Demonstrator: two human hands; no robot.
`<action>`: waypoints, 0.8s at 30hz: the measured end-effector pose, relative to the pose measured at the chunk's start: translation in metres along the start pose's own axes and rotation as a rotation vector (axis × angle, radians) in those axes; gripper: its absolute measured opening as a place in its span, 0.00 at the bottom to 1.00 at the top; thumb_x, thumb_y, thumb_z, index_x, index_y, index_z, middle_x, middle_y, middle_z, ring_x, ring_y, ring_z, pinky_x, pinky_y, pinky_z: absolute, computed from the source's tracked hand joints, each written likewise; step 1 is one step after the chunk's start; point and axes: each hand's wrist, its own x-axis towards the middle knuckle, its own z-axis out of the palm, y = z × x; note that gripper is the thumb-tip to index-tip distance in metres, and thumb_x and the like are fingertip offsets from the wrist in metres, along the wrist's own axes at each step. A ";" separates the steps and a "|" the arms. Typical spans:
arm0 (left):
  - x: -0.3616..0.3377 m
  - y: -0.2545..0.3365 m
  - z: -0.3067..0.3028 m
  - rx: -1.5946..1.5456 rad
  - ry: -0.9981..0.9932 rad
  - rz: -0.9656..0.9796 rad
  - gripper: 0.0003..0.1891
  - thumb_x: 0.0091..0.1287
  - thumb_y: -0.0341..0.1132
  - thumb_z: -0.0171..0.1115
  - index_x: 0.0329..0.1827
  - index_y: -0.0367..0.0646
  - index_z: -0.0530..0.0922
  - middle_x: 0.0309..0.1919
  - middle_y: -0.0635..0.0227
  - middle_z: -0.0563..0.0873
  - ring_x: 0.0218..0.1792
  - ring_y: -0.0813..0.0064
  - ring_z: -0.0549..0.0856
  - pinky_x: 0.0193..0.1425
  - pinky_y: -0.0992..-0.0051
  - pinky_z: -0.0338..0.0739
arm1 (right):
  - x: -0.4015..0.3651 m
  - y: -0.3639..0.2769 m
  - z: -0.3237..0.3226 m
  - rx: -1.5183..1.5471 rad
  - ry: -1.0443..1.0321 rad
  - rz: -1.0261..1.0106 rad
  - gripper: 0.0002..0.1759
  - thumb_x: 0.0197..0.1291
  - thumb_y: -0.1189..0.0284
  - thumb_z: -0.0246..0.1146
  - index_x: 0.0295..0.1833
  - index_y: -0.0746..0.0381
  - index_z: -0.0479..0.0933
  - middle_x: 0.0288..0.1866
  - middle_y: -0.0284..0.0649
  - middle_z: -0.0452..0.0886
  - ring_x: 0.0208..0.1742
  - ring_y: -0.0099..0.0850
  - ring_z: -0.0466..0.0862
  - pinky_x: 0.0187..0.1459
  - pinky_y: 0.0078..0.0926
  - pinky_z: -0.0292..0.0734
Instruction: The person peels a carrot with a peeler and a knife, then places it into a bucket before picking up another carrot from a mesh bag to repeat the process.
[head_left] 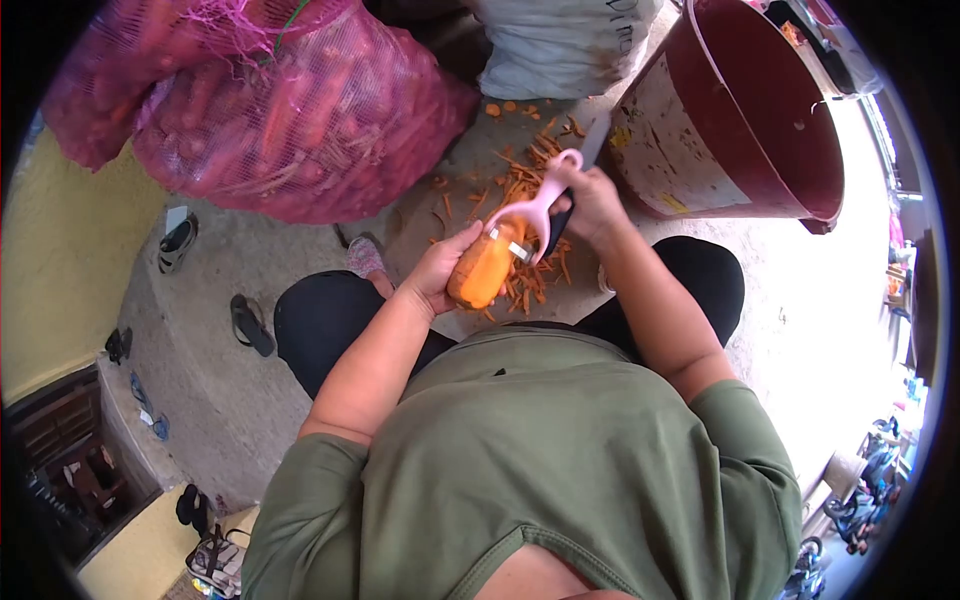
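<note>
My left hand (437, 268) is closed around a thick carrot (478, 280), its bright orange side showing and some brownish skin along the edge. A pink Y-shaped peeler (537, 208) is in my right hand (594, 205), its metal blade at the carrot's upper end. The same hand also grips a knife (597, 138), with the blade pointing away from me and the black handle under my fingers. Orange carrot peelings (517, 188) are scattered on the floor below both hands.
A pink mesh sack (320, 120) full of carrots lies ahead on the left. Beyond the peelings stands a white sack (560, 50). A large dark-red bucket (680, 140) is at the right. Sandals (252, 325) rest on the concrete floor (205, 340) at left.
</note>
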 end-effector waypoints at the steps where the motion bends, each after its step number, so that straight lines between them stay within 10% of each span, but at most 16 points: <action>1: -0.002 -0.001 0.002 0.025 0.042 0.026 0.25 0.64 0.51 0.41 0.50 0.37 0.66 0.35 0.53 0.77 0.29 0.63 0.80 0.33 0.69 0.77 | 0.012 -0.009 -0.011 0.003 0.098 -0.058 0.08 0.49 0.74 0.61 0.27 0.64 0.68 0.20 0.36 0.70 0.15 0.23 0.68 0.16 0.19 0.64; 13: -0.003 -0.003 0.003 0.430 0.110 0.110 0.24 0.48 0.33 0.60 0.49 0.34 0.67 0.38 0.67 0.75 0.38 0.77 0.76 0.44 0.78 0.71 | 0.017 -0.017 -0.019 0.014 0.172 -0.145 0.09 0.47 0.74 0.63 0.28 0.64 0.69 0.19 0.36 0.71 0.14 0.23 0.68 0.15 0.18 0.62; 24: -0.001 -0.004 0.011 0.498 0.226 0.168 0.22 0.57 0.37 0.56 0.51 0.33 0.65 0.39 0.65 0.76 0.39 0.74 0.77 0.44 0.73 0.73 | 0.029 -0.029 -0.040 -0.119 0.311 -0.289 0.09 0.47 0.74 0.63 0.28 0.65 0.69 0.19 0.36 0.69 0.15 0.23 0.69 0.17 0.20 0.65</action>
